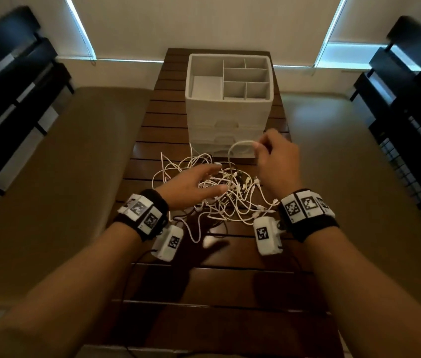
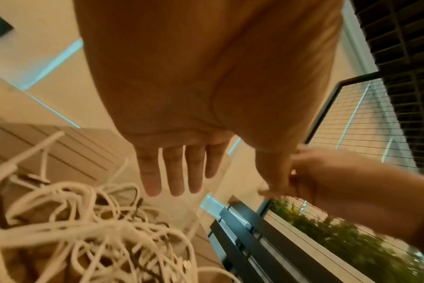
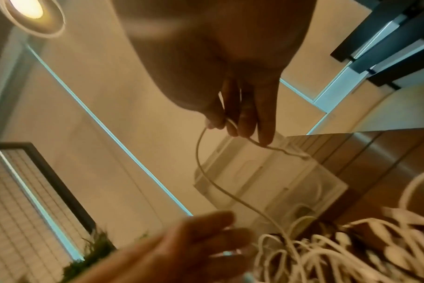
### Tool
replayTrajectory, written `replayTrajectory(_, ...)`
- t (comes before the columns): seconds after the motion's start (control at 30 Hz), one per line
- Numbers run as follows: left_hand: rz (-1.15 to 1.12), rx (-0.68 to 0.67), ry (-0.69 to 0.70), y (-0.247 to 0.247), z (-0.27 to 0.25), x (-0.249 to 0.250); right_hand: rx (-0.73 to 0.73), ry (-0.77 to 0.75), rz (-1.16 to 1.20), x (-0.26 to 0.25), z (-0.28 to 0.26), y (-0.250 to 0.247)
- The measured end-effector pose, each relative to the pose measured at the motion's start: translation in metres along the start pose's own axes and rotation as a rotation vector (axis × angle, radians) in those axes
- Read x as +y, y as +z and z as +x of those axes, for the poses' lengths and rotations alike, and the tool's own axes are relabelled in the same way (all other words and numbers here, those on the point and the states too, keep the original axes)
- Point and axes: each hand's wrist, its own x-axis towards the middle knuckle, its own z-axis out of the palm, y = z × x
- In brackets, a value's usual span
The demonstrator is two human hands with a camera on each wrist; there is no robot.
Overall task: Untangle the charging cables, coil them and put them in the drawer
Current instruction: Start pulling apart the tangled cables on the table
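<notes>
A tangle of white charging cables (image 1: 219, 192) lies on the dark slatted table (image 1: 204, 293), in front of a white drawer unit (image 1: 227, 117). My right hand (image 1: 274, 156) is raised above the pile and pinches one white cable (image 3: 199, 153) near its end; the cable arcs down from my fingertips (image 3: 232, 124) into the heap (image 3: 327, 254). My left hand (image 1: 194, 184) hovers over the left side of the tangle with its fingers (image 2: 172, 172) straight and spread, holding nothing. The cable pile (image 2: 90, 235) lies below it.
The drawer unit's top is an open tray with several empty compartments (image 1: 245, 76); its drawers below look closed. Beige benches (image 1: 49, 177) flank the table, with dark chairs (image 1: 10, 73) further out on both sides. Bare tabletop lies near me.
</notes>
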Motion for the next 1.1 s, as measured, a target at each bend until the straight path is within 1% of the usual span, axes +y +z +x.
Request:
replayTrajectory(0.1,-0.122,-0.006,0.043,0.027,0.012,-0.001,0.063,-0.122,0.126,-0.026,0.001,-0.011)
replayTrajectory(0.17,-0.109,-0.011,0.053,0.032,0.016,-0.009,0.18,-0.171,0.194,-0.034,0.002,-0.023)
replayTrajectory(0.2,-0.122,0.002,0.045,0.032,0.017,-0.013,0.235,-0.181,0.189,-0.034,0.003,-0.029)
replayTrajectory(0.23,-0.142,0.037,0.036,0.031,0.016,-0.015,0.252,-0.177,0.142,-0.031,0.005,-0.034)
replayTrajectory(0.27,-0.133,0.105,0.033,0.028,0.015,-0.017,0.229,-0.155,0.035,-0.025,0.006,-0.037)
replayTrajectory(0.33,-0.013,0.231,0.036,0.018,0.012,-0.013,0.098,-0.066,-0.3,-0.012,0.005,-0.037)
replayTrajectory(0.37,0.059,0.24,0.039,0.012,0.012,-0.008,0.029,-0.024,-0.43,-0.009,0.001,-0.034)
replayTrajectory(0.4,0.134,0.216,0.044,0.006,0.012,-0.001,-0.019,-0.019,-0.472,-0.012,-0.005,-0.03)
replayTrajectory(0.43,0.21,0.182,0.05,0.0,0.012,0.007,-0.037,-0.08,-0.454,-0.017,-0.013,-0.023)
replayTrajectory(0.47,0.283,0.155,0.056,-0.004,0.013,0.015,-0.055,-0.192,-0.435,-0.024,-0.018,-0.015)
replayTrajectory(0.5,0.346,0.137,0.055,-0.007,0.014,0.023,-0.091,-0.305,-0.459,-0.033,-0.024,-0.007)
replayTrajectory(0.53,0.405,0.127,0.051,-0.011,0.015,0.03,-0.128,-0.38,-0.508,-0.038,-0.027,0.002)
replayTrajectory(0.57,0.456,0.122,0.041,-0.014,0.017,0.037,-0.127,-0.406,-0.559,-0.042,-0.03,0.009)
replayTrajectory(0.6,0.497,0.124,0.025,-0.018,0.019,0.042,-0.077,-0.389,-0.576,-0.045,-0.032,0.012)
replayTrajectory(0.67,0.541,0.134,-0.041,-0.025,0.02,0.046,0.085,-0.317,-0.475,-0.054,-0.032,0.009)
replayTrajectory(0.7,0.56,0.139,-0.075,-0.029,0.02,0.047,0.141,-0.33,-0.393,-0.058,-0.032,0.005)
replayTrajectory(0.73,0.585,0.142,-0.096,-0.034,0.019,0.048,0.138,-0.403,-0.344,-0.062,-0.031,0.003)
replayTrajectory(0.77,0.608,0.133,-0.1,-0.038,0.019,0.05,0.067,-0.498,-0.337,-0.065,-0.032,0.003)
replayTrajectory(0.8,0.625,0.119,-0.076,-0.041,0.018,0.053,-0.061,-0.572,-0.353,-0.064,-0.032,0.007)
replayTrajectory(0.83,0.619,0.112,-0.024,-0.044,0.017,0.058,-0.218,-0.576,-0.372,-0.06,-0.031,0.012)
replayTrajectory(0.87,0.586,0.119,0.045,-0.047,0.017,0.063,-0.357,-0.501,-0.348,-0.054,-0.03,0.018)
replayTrajectory(0.9,0.53,0.132,0.109,-0.05,0.017,0.066,-0.44,-0.392,-0.291,-0.046,-0.029,0.023)
replayTrajectory(0.93,0.461,0.15,0.16,-0.052,0.016,0.068,-0.448,-0.321,-0.254,-0.037,-0.026,0.027)
replayTrajectory(0.97,0.389,0.169,0.199,-0.053,0.014,0.067,-0.412,-0.289,-0.246,-0.031,-0.023,0.03)
replayTrajectory(1.03,0.21,0.21,0.226,-0.051,0.011,0.058,-0.331,-0.315,-0.245,-0.026,-0.018,0.032)
replayTrajectory(1.1,0.012,0.242,0.213,-0.046,0.007,0.04,-0.255,-0.326,-0.224,-0.027,-0.014,0.029)
